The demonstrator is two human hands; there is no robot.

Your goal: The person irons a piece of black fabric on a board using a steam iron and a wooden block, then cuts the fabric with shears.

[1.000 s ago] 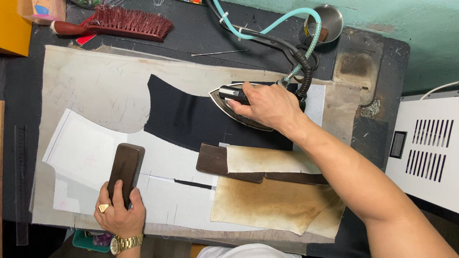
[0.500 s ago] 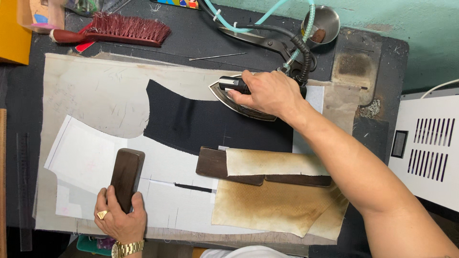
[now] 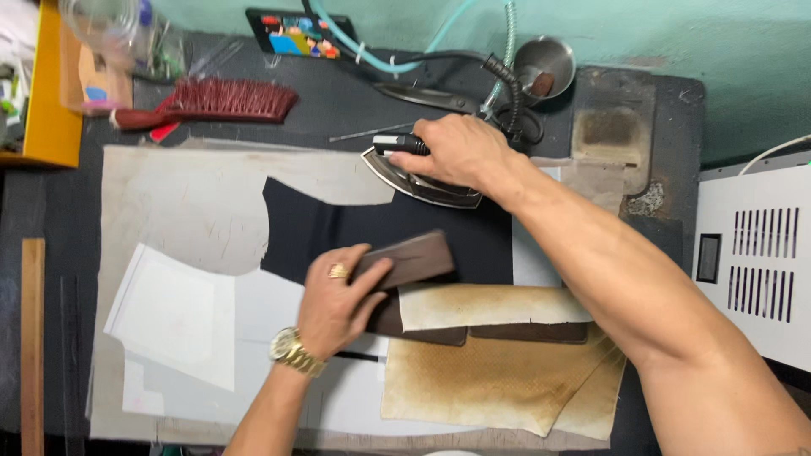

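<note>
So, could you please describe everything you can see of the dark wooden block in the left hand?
The wooden block is a dark brown, smooth, oblong piece with rounded corners, and it looks like polished wood. The left hand grips its left end, thumb on top. It lies slightly tilted, its right end higher in the picture, over the black fabric and just above the scorched pressing cloth. It is slightly blurred, so whether it touches the fabric cannot be told.
</note>
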